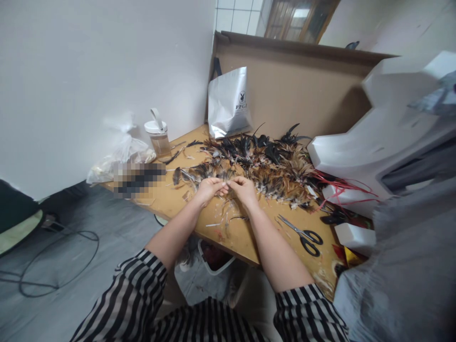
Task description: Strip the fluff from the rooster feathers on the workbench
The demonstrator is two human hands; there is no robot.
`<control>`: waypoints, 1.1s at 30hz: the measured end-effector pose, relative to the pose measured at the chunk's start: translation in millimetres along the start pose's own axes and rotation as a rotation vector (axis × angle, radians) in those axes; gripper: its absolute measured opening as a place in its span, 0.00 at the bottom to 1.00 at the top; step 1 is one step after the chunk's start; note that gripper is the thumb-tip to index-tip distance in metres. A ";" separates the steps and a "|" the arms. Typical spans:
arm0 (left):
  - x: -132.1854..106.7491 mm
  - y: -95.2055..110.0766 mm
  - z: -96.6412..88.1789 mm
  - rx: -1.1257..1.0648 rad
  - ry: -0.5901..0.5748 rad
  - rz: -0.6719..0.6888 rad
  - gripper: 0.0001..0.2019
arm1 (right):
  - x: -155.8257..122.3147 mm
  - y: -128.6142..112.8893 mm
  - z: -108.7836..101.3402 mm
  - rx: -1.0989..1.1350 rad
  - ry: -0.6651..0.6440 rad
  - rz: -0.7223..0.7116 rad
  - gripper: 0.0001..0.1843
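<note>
My left hand (209, 190) and my right hand (244, 190) meet fingertip to fingertip over the front of the wooden table. Both are closed in a pinch, and whatever lies between the fingers is too small to make out. Just beyond them spreads a thick pile of brown and black feathers (263, 164). One grey-brown feather (177, 175) lies to the left of my left hand. Scissors (302, 235) with black handles rest on the table to the right of my right forearm, blades slightly apart.
On the table's left stand a lidded cup (158, 137) and a knotted plastic bag (123, 152). A silver bag (230, 104) leans against the cardboard (295, 85) behind. Red strings (351, 190) and white foam (342, 147) border the right side. Below is a white bin (215, 266).
</note>
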State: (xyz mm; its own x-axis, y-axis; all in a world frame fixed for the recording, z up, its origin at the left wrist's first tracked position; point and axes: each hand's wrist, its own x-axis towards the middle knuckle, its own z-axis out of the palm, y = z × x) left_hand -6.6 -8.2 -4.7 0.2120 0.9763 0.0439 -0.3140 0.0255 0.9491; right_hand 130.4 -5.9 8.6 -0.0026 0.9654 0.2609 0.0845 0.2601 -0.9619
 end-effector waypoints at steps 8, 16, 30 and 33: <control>-1.2 -2.5 -0.3 0.074 -0.043 -0.011 0.13 | -2.1 -0.4 0.7 0.050 0.018 0.017 0.11; 0.3 4.6 -1.8 -0.027 0.112 0.000 0.10 | 26.6 13.6 -31.6 -0.226 0.250 0.068 0.15; 1.7 3.1 -4.7 -0.109 0.116 -0.007 0.10 | 56.4 16.8 -14.7 -1.055 -0.008 0.325 0.18; 2.6 2.0 -5.7 -0.113 0.121 -0.010 0.09 | 54.4 19.9 -16.2 -0.857 0.009 0.292 0.10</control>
State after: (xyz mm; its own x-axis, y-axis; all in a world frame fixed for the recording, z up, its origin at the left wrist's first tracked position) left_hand -11.9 -4.4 -4.5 0.1047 0.9945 -0.0102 -0.4157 0.0531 0.9080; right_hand 148.1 51.6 5.0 0.1431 0.9895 0.0199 0.7937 -0.1027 -0.5995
